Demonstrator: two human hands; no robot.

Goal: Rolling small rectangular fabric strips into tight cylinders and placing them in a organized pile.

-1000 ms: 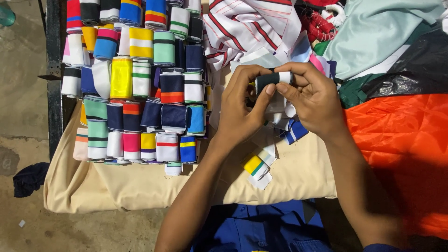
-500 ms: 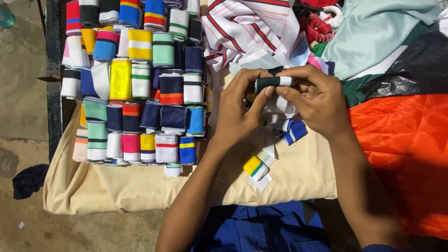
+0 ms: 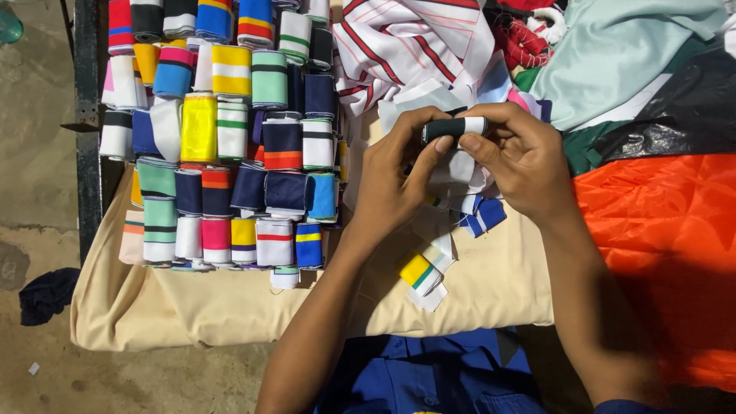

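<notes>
Both hands meet above the beige cloth point(image 3: 230, 307) that covers the tabletop. Left hand point(image 3: 395, 180) and right hand point(image 3: 521, 161) together pinch one small dark roll of ribbed band point(image 3: 454, 127), black-green with a white end, held level between thumbs and fingertips, clear of the cloth.

Directly beneath the hands: a loose heap of band pieces point(image 3: 460, 192), white and blue, partly hidden by the fingers; count unclear. Just below it, one yellow-green-white piece point(image 3: 422, 272) lies flat.

To the left, well apart: rolled striped bands point(image 3: 230, 153) packed in rough rows, several dozen, too crowded for an exact count.

Behind the hands: one red-striped white fabric point(image 3: 406, 38). To the right: one pale green fabric point(image 3: 636, 54), one black plastic sheet point(image 3: 675, 115), one orange fabric point(image 3: 659, 230).
</notes>
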